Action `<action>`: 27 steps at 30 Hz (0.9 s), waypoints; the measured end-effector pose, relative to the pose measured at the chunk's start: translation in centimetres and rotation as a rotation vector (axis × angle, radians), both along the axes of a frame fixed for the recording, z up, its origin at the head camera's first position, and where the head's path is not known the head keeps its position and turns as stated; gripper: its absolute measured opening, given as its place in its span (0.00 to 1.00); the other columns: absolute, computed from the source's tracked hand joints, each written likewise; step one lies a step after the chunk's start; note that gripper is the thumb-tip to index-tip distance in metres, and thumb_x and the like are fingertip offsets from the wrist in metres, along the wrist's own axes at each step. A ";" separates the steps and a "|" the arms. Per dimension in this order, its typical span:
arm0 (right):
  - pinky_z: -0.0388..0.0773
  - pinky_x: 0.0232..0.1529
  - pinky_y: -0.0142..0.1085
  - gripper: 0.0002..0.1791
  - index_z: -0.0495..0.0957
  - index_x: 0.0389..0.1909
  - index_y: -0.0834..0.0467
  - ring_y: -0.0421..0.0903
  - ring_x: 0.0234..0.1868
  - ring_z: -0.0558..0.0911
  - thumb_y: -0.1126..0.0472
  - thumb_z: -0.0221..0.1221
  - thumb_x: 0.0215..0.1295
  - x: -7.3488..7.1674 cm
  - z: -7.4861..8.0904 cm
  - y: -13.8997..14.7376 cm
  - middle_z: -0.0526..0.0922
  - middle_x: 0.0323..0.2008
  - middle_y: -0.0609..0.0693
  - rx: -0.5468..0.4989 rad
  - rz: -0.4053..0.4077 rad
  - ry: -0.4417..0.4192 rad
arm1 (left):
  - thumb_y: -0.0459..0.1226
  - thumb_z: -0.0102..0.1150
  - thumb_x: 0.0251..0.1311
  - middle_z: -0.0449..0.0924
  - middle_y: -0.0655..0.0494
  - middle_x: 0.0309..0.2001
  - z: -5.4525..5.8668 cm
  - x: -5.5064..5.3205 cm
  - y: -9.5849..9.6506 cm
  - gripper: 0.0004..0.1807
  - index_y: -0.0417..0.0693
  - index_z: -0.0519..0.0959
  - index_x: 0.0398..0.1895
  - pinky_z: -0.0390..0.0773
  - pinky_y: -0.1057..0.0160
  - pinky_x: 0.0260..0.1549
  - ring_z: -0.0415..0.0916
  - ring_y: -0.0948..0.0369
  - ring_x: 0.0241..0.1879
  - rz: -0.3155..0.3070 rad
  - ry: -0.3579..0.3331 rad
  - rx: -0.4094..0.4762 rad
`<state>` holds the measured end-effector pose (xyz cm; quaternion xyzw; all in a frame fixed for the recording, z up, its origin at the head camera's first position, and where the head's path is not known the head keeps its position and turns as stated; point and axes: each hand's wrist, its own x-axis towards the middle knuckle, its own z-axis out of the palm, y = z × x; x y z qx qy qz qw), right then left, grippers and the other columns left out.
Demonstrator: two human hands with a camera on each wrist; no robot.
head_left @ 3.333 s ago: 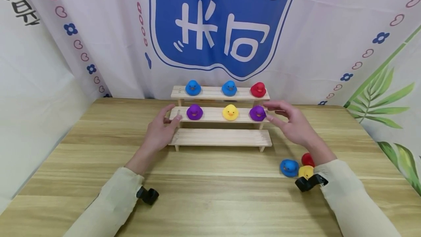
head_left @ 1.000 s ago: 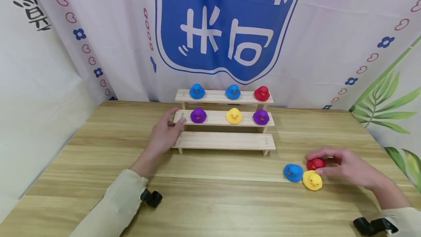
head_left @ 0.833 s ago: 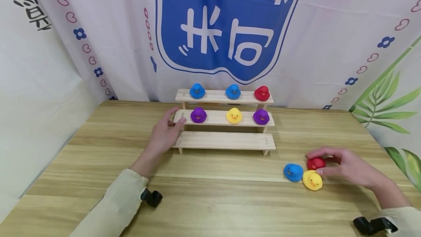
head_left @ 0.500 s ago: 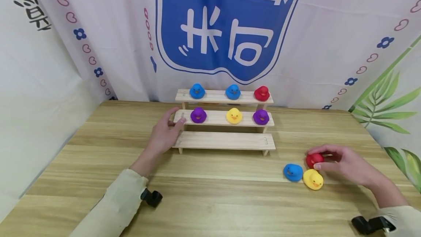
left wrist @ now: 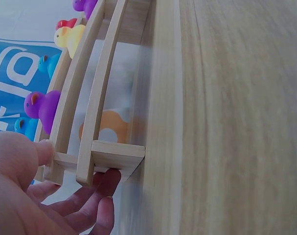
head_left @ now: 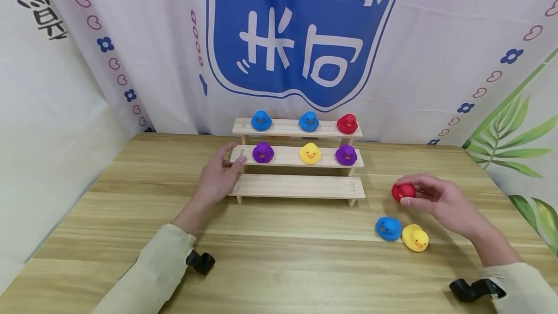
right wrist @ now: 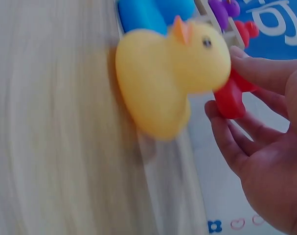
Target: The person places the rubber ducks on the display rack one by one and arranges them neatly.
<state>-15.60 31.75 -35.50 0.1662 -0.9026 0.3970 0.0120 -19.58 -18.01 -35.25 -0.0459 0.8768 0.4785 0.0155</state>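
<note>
My right hand point(head_left: 442, 203) pinches a red rubber duck point(head_left: 403, 192) between thumb and fingers, above the table right of a three-tier wooden display stand point(head_left: 296, 186). In the right wrist view, a yellow duck point(right wrist: 153, 73) partly covers that red duck point(right wrist: 230, 100). My left hand point(head_left: 218, 177) grips the left end of the stand, its thumb on the middle tier and its fingers around the end. Two blue ducks and a red duck point(head_left: 347, 123) sit on the top tier. The middle tier bears a purple duck point(head_left: 263, 152), a yellow duck point(head_left: 310, 153) and another purple duck point(head_left: 346, 155).
On the table point(head_left: 279, 256), a blue duck point(head_left: 388, 228) and a yellow duck point(head_left: 415, 238) lie side by side, right of the stand and in front of my right hand. A printed curtain point(head_left: 174, 62) hangs behind the table. Black wrist cameras sit at both sleeves.
My right hand went from the stand's right side to the loose ducks, took hold of the red one and lifted it away toward the back left. The left hand stays on the stand.
</note>
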 end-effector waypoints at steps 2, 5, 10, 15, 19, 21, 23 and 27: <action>0.80 0.50 0.21 0.18 0.83 0.61 0.55 0.33 0.49 0.83 0.61 0.69 0.71 -0.1 0.1 -0.6 0.83 0.55 0.41 -0.014 -0.006 -0.003 | 0.58 0.50 0.79 0.78 0.38 0.66 0.0 0.0 0.0 0.37 0.66 0.55 0.86 0.81 0.60 0.42 0.80 0.46 0.57 -0.004 -0.001 0.005; 0.80 0.51 0.21 0.18 0.82 0.62 0.54 0.33 0.50 0.83 0.59 0.67 0.73 -0.2 0.4 -1.6 0.83 0.56 0.48 -0.020 -0.016 -0.025 | 0.58 0.51 0.79 0.78 0.38 0.65 0.0 0.0 0.1 0.37 0.67 0.55 0.86 0.81 0.60 0.42 0.81 0.46 0.56 -0.008 0.001 0.012; 0.81 0.53 0.22 0.19 0.80 0.63 0.56 0.35 0.52 0.83 0.57 0.65 0.75 -0.4 0.7 -3.5 0.82 0.59 0.56 -0.064 0.019 -0.065 | 0.58 0.51 0.79 0.79 0.38 0.64 0.1 0.1 0.0 0.37 0.66 0.55 0.86 0.80 0.62 0.39 0.81 0.47 0.52 -0.005 -0.003 0.011; 0.82 0.54 0.24 0.18 0.79 0.63 0.57 0.36 0.53 0.84 0.58 0.65 0.75 -0.7 0.8 -5.2 0.82 0.60 0.56 -0.093 0.072 -0.065 | 0.59 0.50 0.79 0.78 0.38 0.64 0.1 0.1 0.0 0.37 0.66 0.54 0.86 0.79 0.62 0.39 0.80 0.48 0.53 -0.007 -0.006 0.010; 0.81 0.55 0.24 0.18 0.79 0.62 0.56 0.37 0.54 0.83 0.59 0.65 0.75 -0.7 1.1 -6.3 0.82 0.59 0.55 -0.110 0.098 -0.047 | 0.59 0.50 0.79 0.78 0.38 0.64 0.1 0.1 0.0 0.37 0.66 0.54 0.86 0.80 0.62 0.39 0.80 0.48 0.53 -0.008 -0.003 0.006; 0.81 0.56 0.23 0.18 0.79 0.62 0.56 0.38 0.55 0.83 0.59 0.65 0.75 -0.7 1.3 -6.9 0.83 0.60 0.55 -0.121 0.107 -0.045 | 0.58 0.50 0.79 0.78 0.39 0.63 0.1 0.1 0.0 0.37 0.66 0.55 0.86 0.80 0.62 0.38 0.80 0.48 0.52 -0.008 0.000 0.007; 0.80 0.57 0.23 0.18 0.79 0.62 0.57 0.40 0.56 0.82 0.60 0.65 0.75 -0.7 1.3 -7.6 0.83 0.60 0.56 -0.124 0.114 -0.043 | 0.58 0.51 0.79 0.79 0.39 0.63 0.1 0.1 0.0 0.37 0.66 0.55 0.86 0.80 0.62 0.38 0.81 0.48 0.51 -0.007 0.002 0.009; 0.80 0.58 0.23 0.18 0.78 0.62 0.60 0.42 0.56 0.82 0.61 0.65 0.75 -0.9 1.3 -8.9 0.83 0.59 0.56 -0.139 0.135 -0.036 | 0.58 0.51 0.79 0.79 0.38 0.63 0.0 0.1 -0.1 0.37 0.65 0.55 0.86 0.80 0.63 0.37 0.81 0.48 0.51 -0.007 0.005 0.011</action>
